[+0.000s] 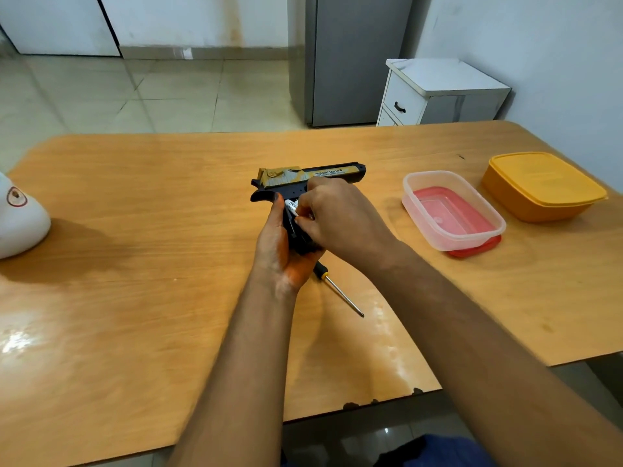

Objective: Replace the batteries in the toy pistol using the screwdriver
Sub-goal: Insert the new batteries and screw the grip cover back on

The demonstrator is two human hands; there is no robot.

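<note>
A: While the toy pistol (305, 178) is held above the middle of the desk (135, 230), which hand has it?

B: The left hand (279, 244). Its grip is curled round the black handle from below, barrel pointing right, gold slide on top.

A: And the right hand (337, 217)?

B: It comes over the handle from the right, its grip closed in a pinch on a white battery (291, 207) at the open side of the handle. Whether the battery is fully seated I cannot tell.

A: Where is the screwdriver (338, 288)?

B: Flat on the desk, just beneath the left wrist, black-and-yellow handle partly hidden by the hand, metal shaft pointing toward the near right.

A: Anything else?

B: A clear container (453, 208) sits on a red lid, to the right of the pistol, with an orange lidded box (542, 185) beyond it. A white object (20, 220) lies at the left edge.
</note>
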